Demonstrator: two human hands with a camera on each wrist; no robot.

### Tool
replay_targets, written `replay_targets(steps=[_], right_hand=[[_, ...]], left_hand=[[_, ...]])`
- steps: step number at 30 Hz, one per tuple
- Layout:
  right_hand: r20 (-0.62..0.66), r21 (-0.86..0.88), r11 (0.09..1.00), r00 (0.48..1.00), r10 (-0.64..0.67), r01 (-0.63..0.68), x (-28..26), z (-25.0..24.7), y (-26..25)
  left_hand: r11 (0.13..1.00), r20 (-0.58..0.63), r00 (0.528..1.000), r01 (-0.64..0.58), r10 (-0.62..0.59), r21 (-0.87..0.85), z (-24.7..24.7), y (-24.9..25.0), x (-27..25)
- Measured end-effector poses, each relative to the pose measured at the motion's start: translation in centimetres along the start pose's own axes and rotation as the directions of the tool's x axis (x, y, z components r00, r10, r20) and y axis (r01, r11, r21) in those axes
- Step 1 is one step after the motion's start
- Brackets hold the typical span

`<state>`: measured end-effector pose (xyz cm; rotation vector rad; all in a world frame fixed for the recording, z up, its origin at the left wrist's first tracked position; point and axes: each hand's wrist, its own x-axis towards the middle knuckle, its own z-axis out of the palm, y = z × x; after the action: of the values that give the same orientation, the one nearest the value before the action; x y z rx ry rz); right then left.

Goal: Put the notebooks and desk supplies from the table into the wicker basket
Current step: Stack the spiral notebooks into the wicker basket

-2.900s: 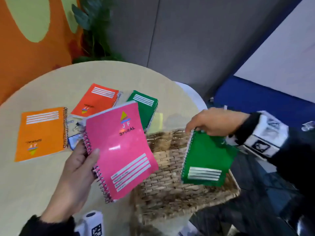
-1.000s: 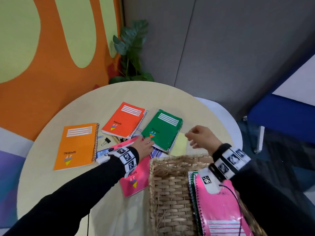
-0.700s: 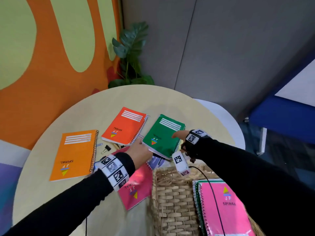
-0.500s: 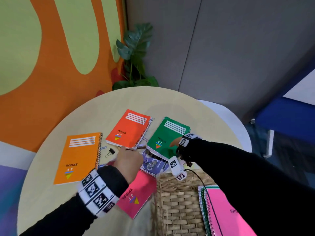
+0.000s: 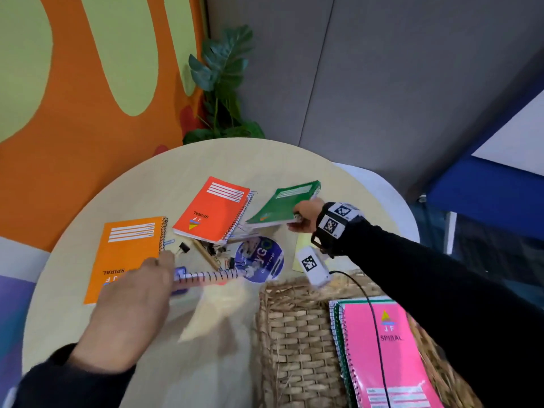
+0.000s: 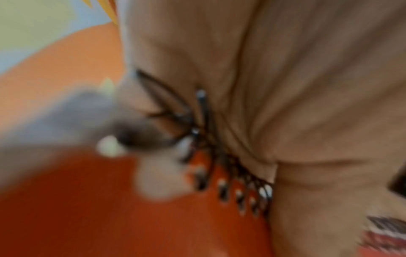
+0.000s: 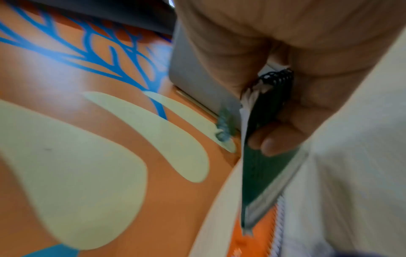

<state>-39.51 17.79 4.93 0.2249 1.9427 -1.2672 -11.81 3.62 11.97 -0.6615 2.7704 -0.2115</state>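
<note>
My right hand [image 5: 295,219] grips a green spiral notebook [image 5: 282,205] by its spiral corner and holds it tilted above the table; in the right wrist view thumb and fingers [image 7: 270,146] pinch the green notebook [image 7: 261,167]. My left hand [image 5: 166,270] grips a pink spiral notebook [image 5: 206,276] by its coil, raised on edge and blurred. The left wrist view shows only the palm and the coil [image 6: 222,173]. A red notebook [image 5: 215,209] and an orange notebook [image 5: 129,254] lie flat. The wicker basket [image 5: 294,334] holds a pink notebook [image 5: 382,351] over a green one.
Binder clips [image 5: 184,247], a pencil [image 5: 206,255], a round purple disc [image 5: 260,259] and a yellow sticky note [image 5: 303,250] lie between the notebooks and the basket. The round table [image 5: 176,172] ends close behind. A plant [image 5: 223,83] stands by the wall.
The right hand has lifted the green notebook off the table. The left hand has pulled the pink notebook up on edge, uncovering the purple disc. Before that, two notebooks went into the basket.
</note>
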Motion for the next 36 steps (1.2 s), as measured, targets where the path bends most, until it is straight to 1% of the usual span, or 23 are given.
replay_targets(steps=[2, 3, 4, 5, 6, 7, 8, 9, 10, 11, 12, 13, 15, 17, 21, 24, 28, 30, 32, 33, 34, 35, 36], right_hand=[[-0.087, 0.023, 0.996, 0.992, -0.090, 0.092, -3.3, -1.4, -1.8], [-0.093, -0.029, 0.988, 0.984, -0.152, 0.150, -5.0, -2.5, -2.4], [-0.083, -0.131, 0.970, 0.972, -0.218, 0.206, -6.7, -3.8, -2.6], [-0.071, -0.290, 0.922, 0.955, -0.289, 0.257, -8.4, -5.4, -2.6], [-0.070, -0.509, 0.809, 0.922, -0.380, 0.294, -10.1, -6.9, -2.5], [-0.056, -0.725, 0.620, 0.872, -0.486, 0.299, -11.8, -8.5, -2.3], [-0.024, -0.868, 0.415, 0.813, -0.581, 0.271, -13.2, -10.0, -2.0], [0.013, -0.940, 0.253, 0.764, -0.645, 0.229, -14.9, -11.3, -1.8], [0.051, -0.968, 0.150, 0.743, -0.668, 0.201, -16.5, -12.3, -1.5], [0.108, -0.979, 0.062, 0.744, -0.660, 0.196, -18.1, -13.1, -1.2], [0.189, -0.978, -0.046, 0.770, -0.609, 0.204, -19.4, -13.5, -0.9], [0.266, -0.964, -0.161, 0.816, -0.513, 0.213, -20.6, -13.7, -0.6], [0.357, -0.909, -0.330, 0.886, -0.298, 0.255, -22.5, -12.9, 0.2], [0.394, -0.848, -0.438, 0.908, -0.142, 0.299, -23.3, -11.2, 1.8], [0.365, -0.780, -0.519, 0.928, 0.075, 0.349, -20.6, -6.5, 6.8], [0.326, -0.759, -0.531, 0.926, 0.190, 0.376, -15.4, -4.1, 10.7], [0.299, -0.761, -0.526, 0.925, 0.235, 0.380, -10.1, -3.3, 13.5], [0.341, -0.781, -0.489, 0.921, 0.189, 0.389, -9.3, -4.2, 14.0], [0.437, -0.793, -0.430, 0.895, 0.089, 0.430, -9.6, -5.7, 13.9], [0.473, -0.826, -0.332, 0.881, 0.034, 0.456, -10.2, -6.5, 13.7], [0.496, -0.863, -0.133, 0.868, -0.031, 0.488, -10.9, -7.4, 13.5], [0.523, -0.835, 0.151, 0.848, -0.083, 0.530, -12.3, -8.3, 13.2], [0.565, -0.698, 0.453, 0.815, -0.126, 0.554, -13.8, -9.2, 13.0]], left_hand=[[0.963, -0.102, 0.989, 0.080, -0.110, -0.257, -0.2, -1.4, -0.5], [0.920, -0.145, 0.979, 0.080, -0.146, -0.384, 0.0, -2.1, -1.1], [0.847, -0.159, 0.969, 0.077, -0.187, -0.525, 0.6, -2.6, -1.6], [0.738, -0.145, 0.964, 0.071, -0.224, -0.671, 1.7, -3.2, -1.8], [0.644, -0.173, 0.953, 0.028, -0.247, -0.764, 2.3, -3.2, -2.2], [0.548, -0.194, 0.938, -0.005, -0.287, -0.836, 3.0, -3.2, -2.6], [0.405, -0.198, 0.927, -0.055, -0.319, -0.913, 3.5, -2.7, -2.8], [0.244, -0.173, 0.929, -0.094, -0.327, -0.965, 3.6, -1.8, -3.3], [0.101, -0.158, 0.937, -0.133, -0.312, -0.986, 3.8, -0.8, -3.7], [-0.036, -0.112, 0.956, -0.127, -0.270, -0.991, 4.0, 0.2, -4.2], [-0.145, -0.078, 0.974, -0.110, -0.211, -0.983, 4.1, 1.0, -4.9], [-0.242, -0.052, 0.985, -0.091, -0.162, -0.966, 4.0, 2.0, -5.7], [-0.382, -0.011, 0.993, -0.057, -0.121, -0.922, 4.4, 3.5, -6.6], [-0.442, 0.000, 0.997, -0.036, -0.081, -0.896, 5.0, 4.8, -7.5], [-0.460, -0.006, 1.000, -0.019, -0.028, -0.888, 4.8, 6.4, -9.1], [-0.465, -0.008, 1.000, -0.009, -0.003, -0.885, 4.2, 6.8, -10.2], [-0.453, -0.023, 1.000, -0.018, 0.007, -0.891, 4.1, 6.7, -11.2], [-0.442, -0.016, 1.000, -0.004, 0.024, -0.897, 4.1, 6.8, -11.6], [-0.440, -0.009, 1.000, 0.004, 0.029, -0.898, 4.1, 6.8, -11.9], [-0.438, -0.002, 0.999, 0.016, 0.039, -0.899, 3.9, 6.9, -11.9], [-0.432, 0.004, 0.999, 0.024, 0.048, -0.901, 3.7, 7.2, -11.9], [-0.422, 0.007, 0.998, 0.033, 0.061, -0.906, 3.6, 7.5, -11.8], [-0.405, 0.009, 0.997, 0.040, 0.078, -0.913, 3.5, 8.0, -11.5]])
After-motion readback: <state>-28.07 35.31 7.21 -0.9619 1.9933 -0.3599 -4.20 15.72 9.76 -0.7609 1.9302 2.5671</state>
